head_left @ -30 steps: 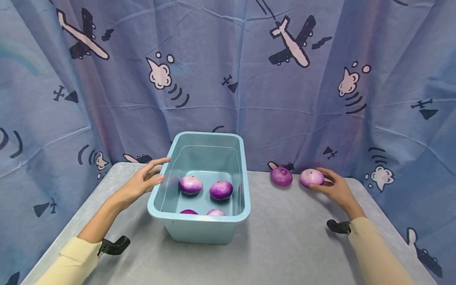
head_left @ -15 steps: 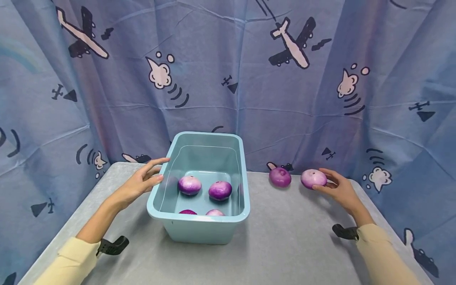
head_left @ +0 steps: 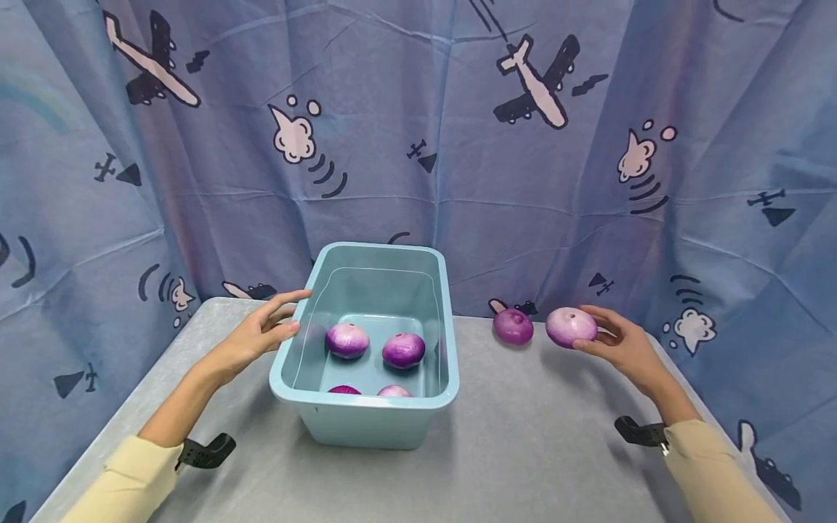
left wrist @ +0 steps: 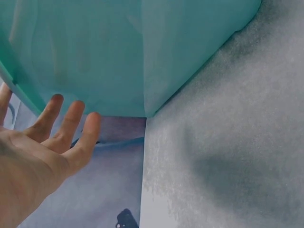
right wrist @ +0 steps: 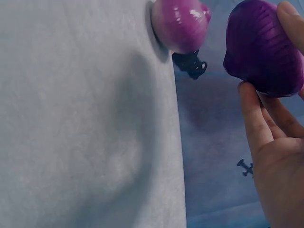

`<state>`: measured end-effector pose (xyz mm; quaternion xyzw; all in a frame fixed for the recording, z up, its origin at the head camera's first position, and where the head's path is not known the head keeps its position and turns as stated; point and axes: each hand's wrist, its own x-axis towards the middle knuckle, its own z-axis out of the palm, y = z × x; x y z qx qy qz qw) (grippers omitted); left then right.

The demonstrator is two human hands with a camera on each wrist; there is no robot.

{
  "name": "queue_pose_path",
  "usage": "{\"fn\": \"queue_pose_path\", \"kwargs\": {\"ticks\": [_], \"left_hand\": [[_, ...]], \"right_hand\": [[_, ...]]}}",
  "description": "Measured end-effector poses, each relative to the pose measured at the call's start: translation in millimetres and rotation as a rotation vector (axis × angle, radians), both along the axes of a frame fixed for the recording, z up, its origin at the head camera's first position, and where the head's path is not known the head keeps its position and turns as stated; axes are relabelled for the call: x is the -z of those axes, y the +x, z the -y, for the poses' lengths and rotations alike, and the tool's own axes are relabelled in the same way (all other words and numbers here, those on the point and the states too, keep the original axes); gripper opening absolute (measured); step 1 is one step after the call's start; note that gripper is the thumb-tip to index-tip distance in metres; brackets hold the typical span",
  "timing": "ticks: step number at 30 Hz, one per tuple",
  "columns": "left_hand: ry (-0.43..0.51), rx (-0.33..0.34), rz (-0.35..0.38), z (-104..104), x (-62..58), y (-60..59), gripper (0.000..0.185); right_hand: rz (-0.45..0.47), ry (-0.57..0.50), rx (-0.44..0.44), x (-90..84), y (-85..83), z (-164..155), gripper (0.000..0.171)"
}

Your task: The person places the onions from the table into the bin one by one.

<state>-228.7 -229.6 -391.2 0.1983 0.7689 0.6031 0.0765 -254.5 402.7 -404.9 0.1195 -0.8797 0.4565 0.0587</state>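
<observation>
Four onions already lie in your bin (head_left: 366, 418) on the bench (head_left: 523, 450). Left hand (head_left: 251, 338), fingers spread, steadies it; right hand (head_left: 621, 347) pinches an onion (head_left: 570, 327), lifted. Carry it leftward over the rim next.

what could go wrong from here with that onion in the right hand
The right hand holds the onion only at its fingers, lifted off the table, so the round bulb might slip and roll off the edge. Swinging it toward the bin, it may bump the other onion lying beside it. The left hand merely touches the bin wall, so a hard drop might shift the bin.
</observation>
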Motion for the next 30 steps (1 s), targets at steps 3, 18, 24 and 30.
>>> {"fn": "queue_pose_path", "kwargs": {"ticks": [3, 18, 24, 30], "left_hand": [[0.002, 0.004, -0.003, 0, 0.2, 0.0, 0.056], [-0.006, -0.005, -0.007, 1, 1.3, 1.8, 0.055], [-0.013, -0.016, -0.016, 0, -0.3, 1.8, 0.056], [-0.004, -0.014, -0.027, 0, -1.1, 1.4, 0.056]], "right_hand": [[-0.01, -0.015, -0.018, -3.1, 3.0, 2, 0.069], [-0.012, -0.062, -0.092, -24.3, 17.6, 21, 0.065], [-0.018, -0.089, -0.142, -33.3, 21.5, 31, 0.065], [-0.03, -0.139, -0.19, -40.7, 21.3, 43, 0.067]]}}
